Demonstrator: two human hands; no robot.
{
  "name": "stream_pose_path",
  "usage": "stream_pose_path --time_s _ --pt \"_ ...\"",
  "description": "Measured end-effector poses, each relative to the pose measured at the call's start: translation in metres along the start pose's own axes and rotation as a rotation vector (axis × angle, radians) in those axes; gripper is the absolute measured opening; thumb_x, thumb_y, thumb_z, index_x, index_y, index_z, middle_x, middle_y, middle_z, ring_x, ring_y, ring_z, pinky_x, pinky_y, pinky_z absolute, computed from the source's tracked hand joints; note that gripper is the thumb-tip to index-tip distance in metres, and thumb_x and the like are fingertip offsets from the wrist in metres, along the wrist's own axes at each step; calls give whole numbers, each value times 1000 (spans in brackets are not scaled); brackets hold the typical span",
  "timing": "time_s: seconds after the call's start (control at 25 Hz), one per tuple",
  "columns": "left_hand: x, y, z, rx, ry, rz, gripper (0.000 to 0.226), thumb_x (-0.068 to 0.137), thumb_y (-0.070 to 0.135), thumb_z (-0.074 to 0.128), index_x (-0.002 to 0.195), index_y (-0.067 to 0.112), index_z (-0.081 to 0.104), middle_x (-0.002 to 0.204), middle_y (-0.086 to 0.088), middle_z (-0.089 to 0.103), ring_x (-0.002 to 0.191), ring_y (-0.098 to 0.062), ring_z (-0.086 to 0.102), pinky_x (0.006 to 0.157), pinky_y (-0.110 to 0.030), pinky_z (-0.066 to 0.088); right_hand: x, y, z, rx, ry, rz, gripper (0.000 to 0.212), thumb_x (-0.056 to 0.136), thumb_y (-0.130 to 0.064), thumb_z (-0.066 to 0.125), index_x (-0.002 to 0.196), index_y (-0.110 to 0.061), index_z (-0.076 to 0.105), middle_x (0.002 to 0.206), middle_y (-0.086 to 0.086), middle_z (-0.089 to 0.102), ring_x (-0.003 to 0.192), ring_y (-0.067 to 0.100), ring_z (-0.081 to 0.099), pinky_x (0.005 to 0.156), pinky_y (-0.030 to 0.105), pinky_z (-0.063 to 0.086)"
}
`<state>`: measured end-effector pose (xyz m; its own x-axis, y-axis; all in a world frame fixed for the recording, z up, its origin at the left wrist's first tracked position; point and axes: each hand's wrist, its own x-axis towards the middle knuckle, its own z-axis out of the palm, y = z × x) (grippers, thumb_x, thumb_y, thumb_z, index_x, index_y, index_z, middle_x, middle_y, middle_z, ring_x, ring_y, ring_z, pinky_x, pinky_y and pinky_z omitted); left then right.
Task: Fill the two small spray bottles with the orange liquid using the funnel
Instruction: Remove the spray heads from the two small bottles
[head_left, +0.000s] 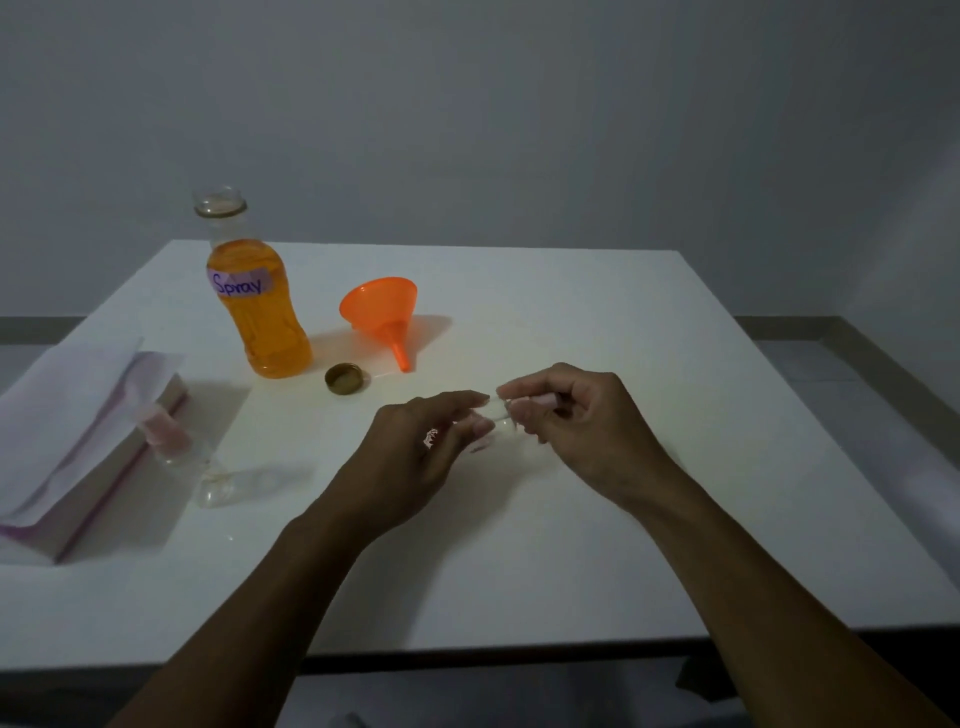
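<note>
A small clear spray bottle (500, 414) is held between both hands at the middle of the white table (571, 322). My left hand (415, 447) pinches one end of it, and my right hand (576, 415) grips the pinkish other end. The open bottle of orange liquid (260, 312), labelled "Spray", stands at the back left. Its gold cap (344, 379) lies on the table beside it. The orange funnel (384, 317) lies on its side to the right of the big bottle. A second small spray bottle (171, 436) with a pink top stands at the left.
A box of tissues (78, 436) sits at the left edge, with paper sticking up. A clear cap or wrapper (228, 483) lies beside the second small bottle. The table's front edge (467, 654) is near my forearms.
</note>
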<state>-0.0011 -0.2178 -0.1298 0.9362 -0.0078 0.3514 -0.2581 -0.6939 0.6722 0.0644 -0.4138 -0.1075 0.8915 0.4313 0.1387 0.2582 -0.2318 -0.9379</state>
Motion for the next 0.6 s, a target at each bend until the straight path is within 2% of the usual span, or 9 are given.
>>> stream_pose_path --time_s 0.08,0.16,0.2,0.28,0.36,0.44,0.48,0.52,0.6 --pt "-1 1 -2 -23 -9 -5 42 88 50 49 123 30 61 111 12 69 94 -2 62 77 -24 54 -2 -3 -6 59 -85 24 33 86 -10 76 118 -15 72 98 3 73 85 10 70 78 25 59" --pt "-1 2 -2 -19 -24 11 41 86 51 52 122 32 60 108 16 66 93 -2 60 73 -22 53 -5 -6 -12 105 -149 115 54 80 -25 81 131 -22 63 110 3 70 96 15 72 82 30 61" --pt "-1 2 -1 -12 -33 23 41 86 52 54 121 32 59 109 17 64 93 -3 59 72 -23 54 -5 -6 -14 82 -149 162 55 79 -38 79 129 -23 63 108 3 71 94 19 73 80 35 63" --pt "-2 3 3 -8 -43 37 43 84 53 55 121 32 57 110 17 62 94 -4 57 72 -27 55 -4 -5 -14 1 -107 234 49 84 -58 65 110 -17 72 89 8 76 75 25 75 69 40 63" --pt "-2 4 6 6 -40 51 45 82 56 54 121 33 56 112 16 60 96 -5 56 73 -28 55 -4 -2 -11 -47 -90 234 44 92 -53 59 95 -12 76 75 11 75 61 24 69 59 37 57" --pt "-2 4 8 23 -28 49 46 80 54 57 120 31 57 116 11 60 99 -8 55 76 -28 54 -5 2 -14 -15 -87 137 19 93 -30 69 101 -15 76 85 10 76 68 17 69 64 33 56" --pt "-3 3 8 29 -17 41 47 80 52 59 120 29 57 117 8 60 99 -10 55 77 -28 54 -5 3 -17 -3 -118 105 20 90 -22 73 109 -19 74 96 7 75 77 15 70 69 31 58" --pt "-3 3 8 36 -6 36 47 79 50 60 120 27 58 119 6 60 99 -11 55 77 -26 53 -6 3 -20 11 -150 115 30 87 -23 75 116 -25 71 104 3 73 85 16 72 71 33 59" --pt "-4 4 8 51 12 45 48 79 49 61 121 26 58 119 5 60 99 -12 55 77 -25 52 -6 2 -20 -19 -143 200 38 84 -46 73 119 -31 67 106 -4 72 86 22 74 70 42 60"
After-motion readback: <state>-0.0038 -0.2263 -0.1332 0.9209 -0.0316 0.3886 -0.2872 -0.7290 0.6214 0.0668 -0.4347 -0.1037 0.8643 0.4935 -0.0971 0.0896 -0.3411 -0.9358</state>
